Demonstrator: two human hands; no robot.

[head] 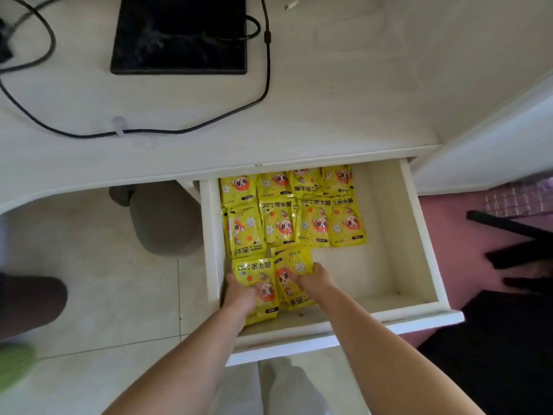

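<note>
Left hand (pixel 239 295) holds 1 packet (pixel 259 280), right hand (pixel 314 279) its neighbour (pixel 291 269), in drawer (pixel 389 265)

Bright soft daylight, faint shadows, wide-angle edge warping, slight blur

left packet (pixel 259 283) | yellow, cartoon print (hand warmer), flat, drawer (pixel 417 232) front-left | right packet (pixel 291 272) | same, slightly tilted, touching it
</note>
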